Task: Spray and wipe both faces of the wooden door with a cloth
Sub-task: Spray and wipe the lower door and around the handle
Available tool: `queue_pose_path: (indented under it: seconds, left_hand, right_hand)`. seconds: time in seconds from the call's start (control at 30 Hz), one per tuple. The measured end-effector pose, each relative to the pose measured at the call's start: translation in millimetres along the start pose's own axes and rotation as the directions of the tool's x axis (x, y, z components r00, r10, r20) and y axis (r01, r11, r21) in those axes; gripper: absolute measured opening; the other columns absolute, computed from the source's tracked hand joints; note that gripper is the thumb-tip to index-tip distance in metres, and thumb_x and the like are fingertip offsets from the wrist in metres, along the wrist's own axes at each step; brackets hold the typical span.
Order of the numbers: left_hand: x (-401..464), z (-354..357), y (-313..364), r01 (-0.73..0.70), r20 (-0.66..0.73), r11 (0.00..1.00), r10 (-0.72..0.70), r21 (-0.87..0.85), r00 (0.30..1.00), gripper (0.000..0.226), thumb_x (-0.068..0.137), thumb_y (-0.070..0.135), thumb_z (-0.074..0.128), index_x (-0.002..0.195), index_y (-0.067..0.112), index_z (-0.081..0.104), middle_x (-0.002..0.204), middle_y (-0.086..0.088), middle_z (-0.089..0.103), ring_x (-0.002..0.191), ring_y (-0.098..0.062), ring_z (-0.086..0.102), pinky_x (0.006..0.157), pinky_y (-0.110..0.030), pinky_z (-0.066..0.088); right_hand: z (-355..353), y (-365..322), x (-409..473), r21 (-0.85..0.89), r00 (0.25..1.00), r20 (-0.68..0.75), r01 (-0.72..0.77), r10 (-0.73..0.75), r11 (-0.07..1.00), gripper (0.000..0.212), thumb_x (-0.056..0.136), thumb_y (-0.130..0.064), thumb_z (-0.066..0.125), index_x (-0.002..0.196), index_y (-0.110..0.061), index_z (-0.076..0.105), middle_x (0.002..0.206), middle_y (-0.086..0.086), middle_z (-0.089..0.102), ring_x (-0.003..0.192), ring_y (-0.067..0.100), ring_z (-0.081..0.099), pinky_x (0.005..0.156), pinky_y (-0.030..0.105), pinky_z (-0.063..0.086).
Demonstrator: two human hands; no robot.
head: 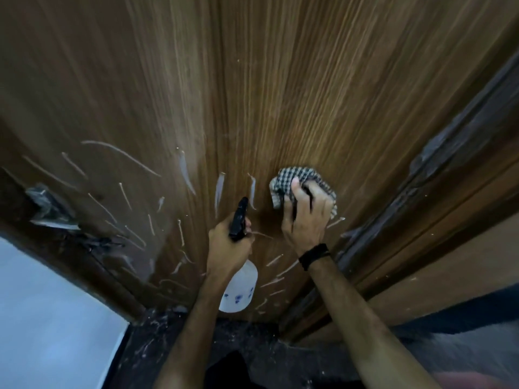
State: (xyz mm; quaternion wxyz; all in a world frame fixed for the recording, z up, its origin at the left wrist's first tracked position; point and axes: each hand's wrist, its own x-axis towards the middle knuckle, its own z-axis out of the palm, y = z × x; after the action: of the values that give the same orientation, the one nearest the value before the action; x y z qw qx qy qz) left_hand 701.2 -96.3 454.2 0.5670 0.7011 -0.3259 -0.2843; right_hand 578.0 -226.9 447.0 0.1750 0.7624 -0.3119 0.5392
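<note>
The wooden door [252, 94] fills most of the view, its brown grain running up and down. Pale streaks and scratch-like marks cover its lower part. My left hand [227, 248] grips the neck of a white spray bottle [238, 290] with a black trigger head [238, 217] that points at the door. My right hand [306, 214], with a black band on the wrist, holds a bunched black-and-white checked cloth [297, 178] against the door, to the right of the bottle's nozzle.
The dark door frame [421, 192] runs diagonally at the right. A damaged latch area [50, 211] sits on the door's left edge. A pale wall [42, 318] shows at the lower left. The dark floor [252, 346] below is speckled with debris.
</note>
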Motion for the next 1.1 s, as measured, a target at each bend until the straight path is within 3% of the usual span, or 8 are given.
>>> queue_pose_path:
  seconds: [0.1,0.2,0.37,0.5,0.63,0.8,0.93,1.1]
  left_hand:
    - [2,-3,-4,0.015,-0.008,1.0,-0.015,0.017,1.0,0.017,0.079,0.007,0.065,0.08,0.023,0.069,0.065,0.001,0.066,0.066,-0.031,0.066,0.069,-0.051,0.056]
    - [1,-6,-8,0.014,-0.01,0.998,-0.013,0.058,1.0,0.018,0.082,-0.001,0.067,0.079,0.017,0.067,0.063,0.0,0.065,0.065,-0.032,0.066,0.068,-0.051,0.057]
    - [-3,-10,-12,0.013,0.049,0.998,-0.016,0.06,0.999,0.016,0.088,-0.007,0.065,0.084,0.009,0.066,0.062,0.001,0.063,0.051,-0.014,0.062,0.053,-0.03,0.049]
    - [-4,-15,-20,0.018,0.031,0.997,-0.021,0.078,0.999,0.017,0.084,-0.005,0.066,0.079,0.011,0.066,0.056,0.001,0.061,0.052,-0.016,0.061,0.054,-0.034,0.05]
    - [-3,-23,-15,0.01,0.029,0.999,-0.012,0.053,1.0,0.02,0.082,-0.008,0.065,0.081,0.011,0.067,0.058,0.002,0.062,0.05,-0.009,0.059,0.052,-0.024,0.047]
    - [-1,-34,-19,0.024,0.029,0.999,-0.023,-0.043,0.999,0.02,0.087,-0.006,0.066,0.088,0.014,0.07,0.077,-0.011,0.071,0.053,-0.019,0.062,0.056,-0.034,0.053]
    - [-4,-40,-15,0.031,0.022,0.996,-0.029,-0.087,0.999,0.022,0.089,-0.009,0.066,0.086,0.012,0.068,0.081,-0.018,0.069,0.052,-0.018,0.06,0.053,-0.031,0.052]
    - [-2,-51,-20,0.035,0.035,0.997,-0.033,-0.067,0.999,0.02,0.089,-0.008,0.064,0.089,0.011,0.069,0.076,-0.011,0.068,0.059,-0.021,0.062,0.06,-0.037,0.053]
  right_hand:
    - [5,-4,-21,0.084,0.995,0.087,-0.045,0.038,0.995,0.043,0.09,-0.009,0.066,0.13,-0.018,0.053,0.121,0.008,0.049,0.101,0.029,0.052,0.084,0.045,0.047]
    - [3,-15,2,0.193,0.997,-0.01,-0.073,0.076,0.978,0.035,0.09,-0.009,0.063,0.123,-0.012,0.054,0.118,0.007,0.048,0.102,0.026,0.051,0.087,0.043,0.046]
    - [7,-22,35,0.208,0.987,-0.141,-0.051,0.082,0.977,0.04,0.081,-0.005,0.075,0.116,-0.013,0.057,0.109,0.005,0.049,0.09,0.024,0.05,0.075,0.039,0.047]
    - [17,-22,-12,0.175,0.999,0.016,0.036,-0.039,0.984,0.033,0.087,-0.003,0.068,0.115,-0.017,0.058,0.091,0.006,0.049,0.077,0.023,0.046,0.065,0.037,0.045]
    - [18,-37,-29,0.225,0.986,0.161,-0.087,0.051,0.97,0.038,0.083,0.005,0.067,0.112,-0.019,0.06,0.079,0.008,0.055,0.073,0.022,0.046,0.063,0.034,0.041]
    - [11,-54,27,0.258,0.998,0.002,-0.066,0.068,0.964,0.038,0.08,0.001,0.079,0.108,-0.017,0.062,0.077,0.008,0.054,0.068,0.025,0.05,0.06,0.033,0.041]
    - [13,-66,50,0.23,0.987,-0.105,-0.096,0.123,0.968,0.033,0.082,-0.001,0.078,0.102,-0.021,0.062,0.075,0.007,0.056,0.066,0.023,0.051,0.061,0.031,0.042]
    - [23,-60,-27,0.227,0.988,0.148,-0.072,0.039,0.971,0.031,0.092,-0.004,0.059,0.118,-0.021,0.059,0.084,0.005,0.055,0.072,0.024,0.049,0.061,0.033,0.042]
